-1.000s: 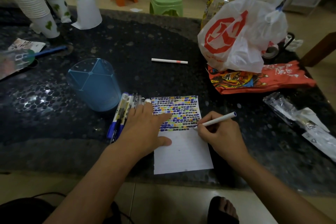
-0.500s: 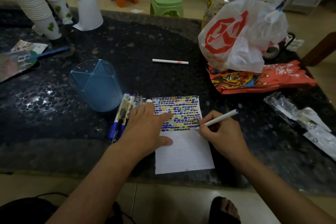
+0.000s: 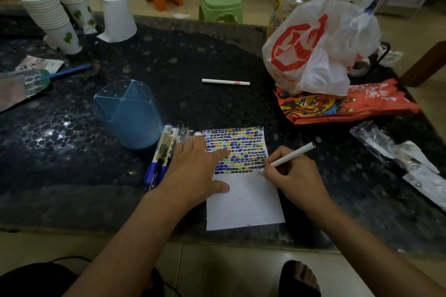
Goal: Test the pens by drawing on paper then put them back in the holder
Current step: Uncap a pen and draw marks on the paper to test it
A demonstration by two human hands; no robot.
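The table [image 3: 217, 55] is dark, nearly black, speckled with pale pebble-like spots. At its near edge the paper [image 3: 243, 202] is white and faintly lined, its upper half filled with rows of small blue, black, yellow, orange and green dashes. Just left of the paper lie pens [image 3: 161, 152] with blue, black and white barrels, and beyond them a translucent blue holder [image 3: 128, 113]. Right of the paper, a white pen [image 3: 289, 155] has what looks like a blue end. Farther back lies a white pen with an orange band [image 3: 225, 82].
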